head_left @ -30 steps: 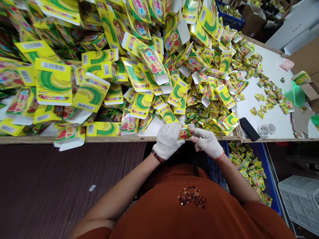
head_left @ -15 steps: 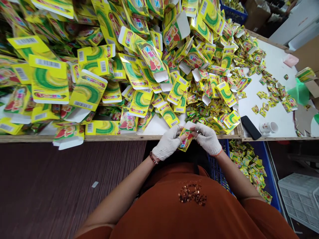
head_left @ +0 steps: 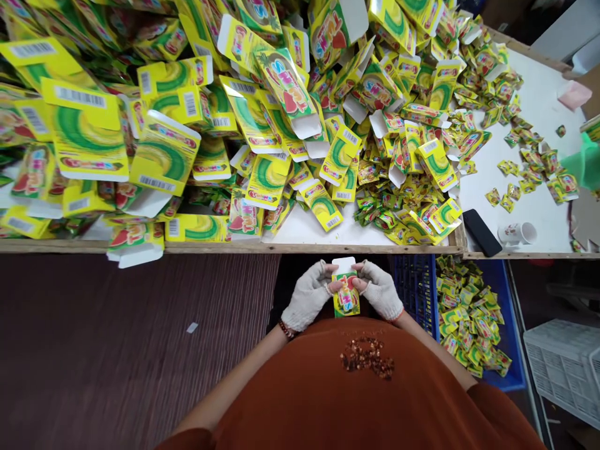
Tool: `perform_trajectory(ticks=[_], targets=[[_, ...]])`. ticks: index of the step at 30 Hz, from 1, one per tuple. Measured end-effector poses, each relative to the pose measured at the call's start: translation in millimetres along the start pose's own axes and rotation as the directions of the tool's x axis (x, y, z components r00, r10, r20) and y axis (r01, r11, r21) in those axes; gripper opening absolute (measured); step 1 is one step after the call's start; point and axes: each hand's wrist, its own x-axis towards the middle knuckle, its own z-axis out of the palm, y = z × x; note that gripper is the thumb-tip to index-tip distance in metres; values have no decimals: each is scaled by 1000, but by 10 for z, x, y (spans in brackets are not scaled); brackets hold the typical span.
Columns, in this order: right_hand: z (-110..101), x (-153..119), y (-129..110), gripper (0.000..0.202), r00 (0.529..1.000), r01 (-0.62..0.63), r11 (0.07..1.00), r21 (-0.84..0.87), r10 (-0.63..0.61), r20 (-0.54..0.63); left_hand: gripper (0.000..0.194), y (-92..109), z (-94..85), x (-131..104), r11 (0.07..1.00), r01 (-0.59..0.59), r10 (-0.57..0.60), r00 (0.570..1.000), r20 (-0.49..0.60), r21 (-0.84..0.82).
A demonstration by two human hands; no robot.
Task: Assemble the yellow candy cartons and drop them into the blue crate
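Observation:
Between my two gloved hands, just off the table's front edge, is a small yellow and green box (head_left: 347, 296) with a white flap standing open at its top. My left hand (head_left: 310, 295) grips the box's left side, fingers closed on it. On the right side, my right hand (head_left: 379, 290) pinches it near the flap. Both gloves are white and leave the fingertips bare. Beyond them, a heap of similar boxes (head_left: 91, 134), many with open flaps, covers the table. Small wrapped packets (head_left: 375, 215) lie at the heap's front right.
A black phone (head_left: 482, 232) and a white cup (head_left: 517, 234) stand near the wooden table edge (head_left: 300, 248). Below right, a blue crate (head_left: 510, 319) holds filled boxes. A green container (head_left: 581, 164) and pink object (head_left: 574, 95) are at far right.
Both hands have drawn back from the table edge towards my body with the box. The box has turned from tilted to upright, its white flap now plainly visible. The view has shifted slightly.

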Motion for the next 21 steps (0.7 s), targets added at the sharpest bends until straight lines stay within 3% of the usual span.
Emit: perform_trajectory(ticks=[2, 7, 12, 14, 17, 21], targets=[[-32, -98, 50, 40, 998, -46, 999, -25, 47, 37, 37, -80, -39, -65, 992, 14, -17, 1000, 21, 124], [-154, -178, 26, 39, 994, -80, 990, -120, 88, 64, 26, -66, 33, -71, 954, -60, -4, 977, 211, 295], [-166, -76, -72, 46, 995, -104, 994, -35, 104, -8, 48, 66, 153, 52, 973, 75, -111, 981, 162, 216], [-150, -66, -117, 42, 998, -59, 990, -126, 61, 10, 51, 94, 144, 78, 970, 88, -132, 974, 186, 229], [-149, -86, -192, 38, 998, 21, 959, -283, -4, 60, 37, 102, 96, 85, 954, 56, -127, 965, 228, 295], [-170, -79, -265, 36, 984, 38, 946, -323, 21, 176, 22, 135, 53, 84, 925, -50, -49, 968, 248, 377]])
